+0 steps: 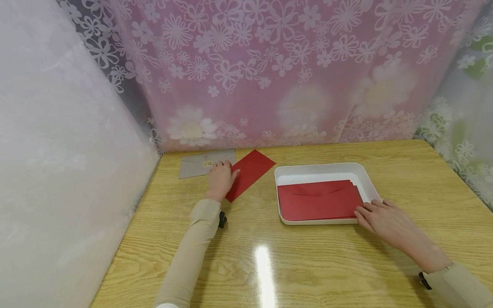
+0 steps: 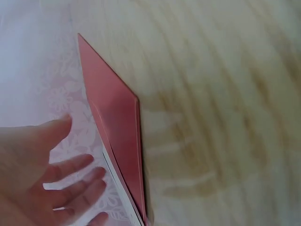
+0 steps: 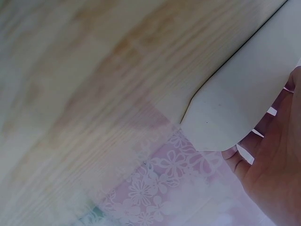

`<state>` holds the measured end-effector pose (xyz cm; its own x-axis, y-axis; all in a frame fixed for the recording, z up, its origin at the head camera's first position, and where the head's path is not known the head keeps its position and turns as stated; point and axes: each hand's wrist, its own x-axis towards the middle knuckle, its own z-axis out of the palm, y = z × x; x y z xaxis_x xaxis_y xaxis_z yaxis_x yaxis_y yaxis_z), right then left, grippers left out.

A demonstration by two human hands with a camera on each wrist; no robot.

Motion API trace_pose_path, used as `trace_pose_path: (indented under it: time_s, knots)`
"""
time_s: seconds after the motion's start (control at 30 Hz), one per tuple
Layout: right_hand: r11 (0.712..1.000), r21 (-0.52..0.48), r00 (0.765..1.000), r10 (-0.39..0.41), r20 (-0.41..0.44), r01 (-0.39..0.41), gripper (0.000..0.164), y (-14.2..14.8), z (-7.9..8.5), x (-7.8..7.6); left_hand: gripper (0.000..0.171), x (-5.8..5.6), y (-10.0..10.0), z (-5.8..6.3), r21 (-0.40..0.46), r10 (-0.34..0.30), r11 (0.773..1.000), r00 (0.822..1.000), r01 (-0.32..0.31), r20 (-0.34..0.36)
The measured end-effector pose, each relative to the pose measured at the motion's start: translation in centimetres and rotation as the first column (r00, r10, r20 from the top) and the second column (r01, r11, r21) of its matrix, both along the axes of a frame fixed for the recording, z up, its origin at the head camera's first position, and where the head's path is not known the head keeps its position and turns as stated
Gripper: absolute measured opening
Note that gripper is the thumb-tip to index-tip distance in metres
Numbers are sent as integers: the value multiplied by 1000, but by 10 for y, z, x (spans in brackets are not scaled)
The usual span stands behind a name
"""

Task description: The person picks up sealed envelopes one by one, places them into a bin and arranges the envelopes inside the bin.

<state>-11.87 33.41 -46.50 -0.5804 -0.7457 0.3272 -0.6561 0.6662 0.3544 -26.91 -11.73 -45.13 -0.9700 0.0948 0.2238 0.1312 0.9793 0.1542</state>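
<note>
On the left of the table in the head view, a red envelope (image 1: 252, 171) lies at a slant beside a grey envelope (image 1: 192, 166) bearing a small gold sticker. My left hand (image 1: 221, 177) is over the place where the two meet. Its fingers look spread and loose in the left wrist view, beside the red envelope (image 2: 117, 122); contact is unclear. A white tray (image 1: 319, 171) holds a stack of red envelopes (image 1: 319, 201). At the tray's near right corner, my right hand (image 1: 389, 222) rests with relaxed fingers over the rim. The right wrist view shows the tray's outer wall (image 3: 230, 103).
The wooden table (image 1: 239, 252) carries the tray right of centre. A pink flowered curtain (image 1: 250, 85) hangs along the back edge. Pale cloth (image 1: 69, 171) closes off the left side, and more flowered cloth (image 1: 470, 128) hangs at the right.
</note>
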Motion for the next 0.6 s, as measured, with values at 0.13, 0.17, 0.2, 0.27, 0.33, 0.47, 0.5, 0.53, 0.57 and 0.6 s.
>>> trace_pose_path:
  time_s: [0.13, 0.17, 0.2, 0.27, 0.33, 0.47, 0.5, 0.53, 0.57, 0.6]
  knots:
    - [1000, -1, 1000, 6, -2, -6, 85, 1, -1, -1, 61, 2, -3, 1, -37, 39, 999, 995, -36, 91]
    - [1000, 1, 1000, 7, -3, -7, 85, 1, -1, -1, 65, 2, -3, 1, -46, 47, 998, 993, -42, 104]
    - [1000, 7, 1000, 11, -10, -11, 85, 1, -1, -1, 68, 2, -4, 1, -57, 56, 997, 991, -50, 118]
    - [1000, -9, 1000, 10, -13, -10, 83, 0, -2, -1, 73, 1, -5, 0, -77, 69, 995, 989, -60, 131]
    - [1000, -17, 1000, 13, -20, -14, 80, -1, -2, -1, 76, 0, -6, 0, -84, 80, 994, 986, -69, 146]
    - [1000, -14, 999, 25, -31, -25, 79, 0, -2, -1, 77, -3, -8, -2, -80, 91, 994, 982, -78, 165]
    - [1000, -8, 999, 27, -35, -28, 80, 0, -1, -1, 77, -4, -8, -3, -77, 95, 994, 981, -83, 168]
    - [1000, -8, 999, 28, -35, -28, 80, 0, -2, -1, 76, -5, -9, -4, -74, 98, 993, 982, -87, 164]
    - [1000, -16, 999, 24, -32, -24, 80, 0, -1, -1, 75, -6, -9, -5, -73, 102, 993, 982, -92, 157]
    - [1000, -21, 999, 21, -32, -21, 80, 0, -1, -2, 74, -6, -9, -6, -74, 108, 993, 983, -97, 152]
